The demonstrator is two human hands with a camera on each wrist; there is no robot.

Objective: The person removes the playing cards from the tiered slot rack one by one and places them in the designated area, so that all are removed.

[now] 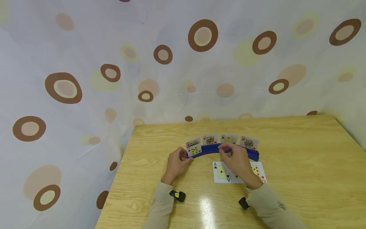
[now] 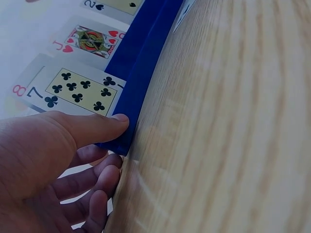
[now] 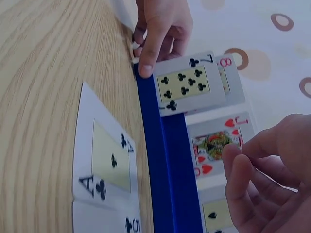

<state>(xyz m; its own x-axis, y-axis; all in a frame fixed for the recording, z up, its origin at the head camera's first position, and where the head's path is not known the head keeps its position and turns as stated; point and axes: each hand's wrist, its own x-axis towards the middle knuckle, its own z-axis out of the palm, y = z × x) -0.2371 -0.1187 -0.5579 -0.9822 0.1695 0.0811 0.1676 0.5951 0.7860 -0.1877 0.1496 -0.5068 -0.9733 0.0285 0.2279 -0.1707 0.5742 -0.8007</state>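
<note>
A curved blue card holder (image 1: 210, 149) stands on the table. My left hand (image 1: 175, 163) grips its left end, thumb on the front face and fingers behind. Beside that thumb, the seven of clubs (image 2: 77, 90) stands in the front slot, overlapping a red eight (image 3: 237, 80). Along the back slot are the jack of hearts (image 1: 210, 139), the two of spades (image 1: 228, 138) and a red queen (image 1: 249, 143). My right hand (image 1: 237, 160) hovers over the holder's middle, fingers loosely bent, thumb near the index fingertip and nothing between them.
In front of the holder a row of cards lies face up: the ace of clubs (image 1: 220, 173), a five of clubs (image 3: 104, 218) and the ten of diamonds (image 1: 258, 170), partly covered by my right arm. The wooden table (image 1: 308, 152) meets a patterned cloth wall (image 1: 177, 73) at the back.
</note>
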